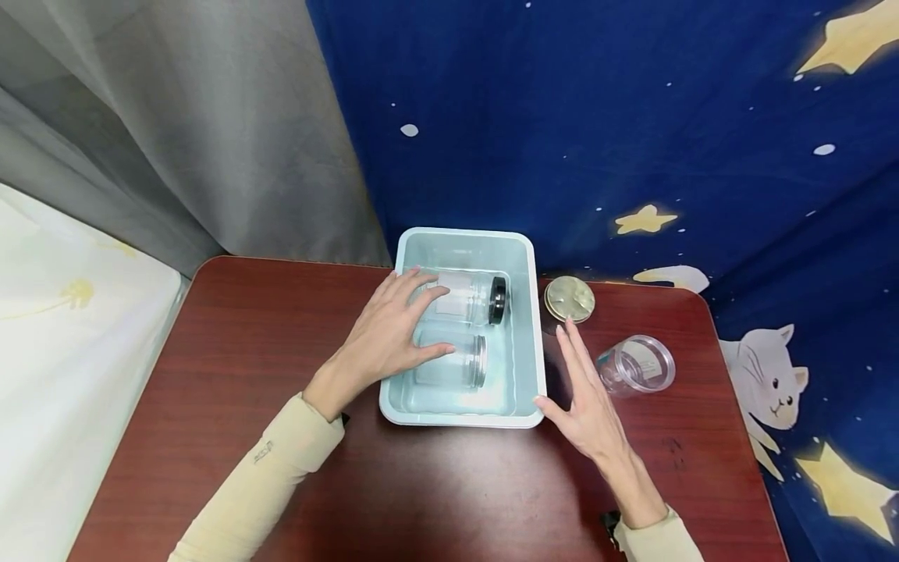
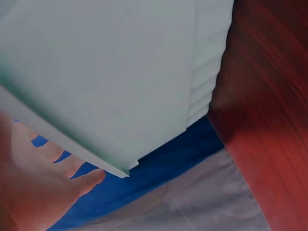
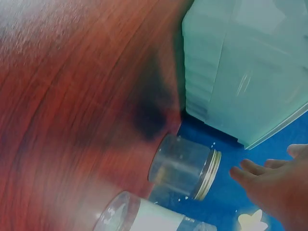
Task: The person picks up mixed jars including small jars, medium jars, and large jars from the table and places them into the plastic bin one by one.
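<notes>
Currently, the left hand [image 1: 389,328], fingers spread wide, is over the left side of the pale-blue rectangular plastic bin [image 1: 456,421] at centre frame; the right hand [image 1: 588,402], also spread wide, is beside its right rim. Inside lie a clear black-lidded jar [image 1: 455,298] and a clear silver-topped jar [image 1: 449,367]. Right of centre, a clear gold-lidded jar [image 1: 570,298] and a clear cylindrical container [image 1: 635,365] stand on the reddish-brown tabletop [image 1: 463,492].

Narrow gap between tub [image 1: 460,420] and gold-lidded jar [image 1: 570,299], cup [image 1: 635,364] obstructing rightward
</notes>
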{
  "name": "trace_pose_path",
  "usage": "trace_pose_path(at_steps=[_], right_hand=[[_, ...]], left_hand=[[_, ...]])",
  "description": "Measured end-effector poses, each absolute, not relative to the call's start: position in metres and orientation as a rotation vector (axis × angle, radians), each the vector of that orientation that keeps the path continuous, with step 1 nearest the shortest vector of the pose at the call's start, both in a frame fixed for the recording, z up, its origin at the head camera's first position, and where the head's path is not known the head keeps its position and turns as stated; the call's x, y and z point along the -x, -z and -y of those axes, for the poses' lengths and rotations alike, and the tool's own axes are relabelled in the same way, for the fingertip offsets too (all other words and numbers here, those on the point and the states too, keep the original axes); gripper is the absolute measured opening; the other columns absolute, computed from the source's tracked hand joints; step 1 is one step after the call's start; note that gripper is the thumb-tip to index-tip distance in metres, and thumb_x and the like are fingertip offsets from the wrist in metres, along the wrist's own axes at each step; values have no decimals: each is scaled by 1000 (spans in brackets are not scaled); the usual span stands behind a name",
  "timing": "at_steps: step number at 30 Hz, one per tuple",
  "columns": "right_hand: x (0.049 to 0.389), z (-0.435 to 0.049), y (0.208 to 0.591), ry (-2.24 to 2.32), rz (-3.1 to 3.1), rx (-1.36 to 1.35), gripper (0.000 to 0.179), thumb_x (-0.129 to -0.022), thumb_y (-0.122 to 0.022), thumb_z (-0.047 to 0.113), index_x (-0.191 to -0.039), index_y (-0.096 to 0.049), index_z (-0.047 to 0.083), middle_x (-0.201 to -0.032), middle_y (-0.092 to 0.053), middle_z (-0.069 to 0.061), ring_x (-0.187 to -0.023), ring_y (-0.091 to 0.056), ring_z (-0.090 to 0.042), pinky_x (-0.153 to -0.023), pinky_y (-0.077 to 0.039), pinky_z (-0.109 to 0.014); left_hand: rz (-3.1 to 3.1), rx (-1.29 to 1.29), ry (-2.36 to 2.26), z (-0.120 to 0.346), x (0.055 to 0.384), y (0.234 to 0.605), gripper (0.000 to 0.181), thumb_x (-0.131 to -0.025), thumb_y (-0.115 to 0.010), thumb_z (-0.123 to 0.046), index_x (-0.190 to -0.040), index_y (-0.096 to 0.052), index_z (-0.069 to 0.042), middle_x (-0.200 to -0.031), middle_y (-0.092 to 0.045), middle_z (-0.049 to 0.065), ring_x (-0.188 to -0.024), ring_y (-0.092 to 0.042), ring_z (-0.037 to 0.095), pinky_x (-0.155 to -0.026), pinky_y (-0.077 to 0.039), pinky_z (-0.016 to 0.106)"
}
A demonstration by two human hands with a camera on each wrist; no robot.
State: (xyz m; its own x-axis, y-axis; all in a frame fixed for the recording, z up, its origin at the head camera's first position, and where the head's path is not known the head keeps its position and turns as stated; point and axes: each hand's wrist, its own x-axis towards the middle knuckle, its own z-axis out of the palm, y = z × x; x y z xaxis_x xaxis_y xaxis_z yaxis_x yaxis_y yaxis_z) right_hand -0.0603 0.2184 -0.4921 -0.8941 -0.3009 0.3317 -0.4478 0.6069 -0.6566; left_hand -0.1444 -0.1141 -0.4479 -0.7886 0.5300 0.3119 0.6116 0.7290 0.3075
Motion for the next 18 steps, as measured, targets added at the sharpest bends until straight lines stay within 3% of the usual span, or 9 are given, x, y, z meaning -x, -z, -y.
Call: trace_pose_path(at_steps=[10,18], right_hand=[[66,-229,487,-1030,2672,-589,94,-88,-65,61,-158,-27,11,-162,-25,-14,-146,-30,-26,-115,-19,-21],[69,-239,484,-895,2683,-550,96,-85,-68,61,-157,-30,11,-162,-26,-9,-144,-33,-30,-116,-22,-30]], left_hand=[[2717,853,650,121,143,455,78,-79,-72,-64,-138,-56,-16,-150,-42,10,-145,-27,37,-116,-19,56],[2760,800,649,122,143,460,76,-81,-67,-66,-138,-55,-16,-155,-37,11,-149,-19,36,-115,-21,56]])
